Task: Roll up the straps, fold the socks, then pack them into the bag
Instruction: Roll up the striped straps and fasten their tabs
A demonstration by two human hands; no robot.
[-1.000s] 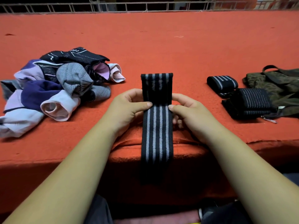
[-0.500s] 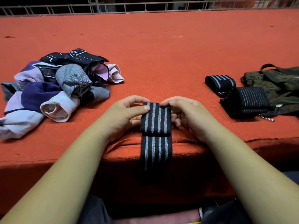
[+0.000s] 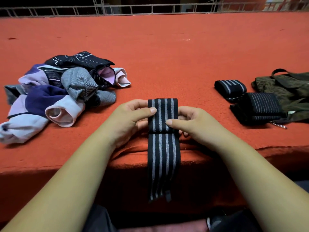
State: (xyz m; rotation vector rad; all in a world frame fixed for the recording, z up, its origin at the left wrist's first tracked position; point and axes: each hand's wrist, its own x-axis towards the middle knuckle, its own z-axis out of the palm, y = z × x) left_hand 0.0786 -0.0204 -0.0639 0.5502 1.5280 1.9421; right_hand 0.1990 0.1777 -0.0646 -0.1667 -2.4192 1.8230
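**A:** On my feed there's an orange-red felt-covered table (image 3: 167, 56). A pale metal railing (image 3: 117, 10) runs along its far edge, with darkness beyond.

**B:** Where's the work?

**A:** At the near edge. The black woven strap with grey stripes (image 3: 163, 148) has its top end turned over into a flat first fold, and the rest hangs down the table front. The left hand (image 3: 128, 119) and right hand (image 3: 192, 123) pinch that fold from either side, thumbs on top and fingers curled at its edges.

**B:** What worries you?

**A:** The hanging tail. I judge its weight could pull the fold open if a thumb lifts. Uneven pressure could also skew the roll into a cone. The felt is bunched under the wrists and might drag.

**B:** And around it?

**A:** To the left is a loose heap of purple, grey and pink socks (image 3: 58, 91), not yet folded. To the right are a small rolled striped strap (image 3: 230, 87) and a larger dark striped roll (image 3: 260, 106). The larger roll lies against the olive-green fabric bag (image 3: 287, 87).
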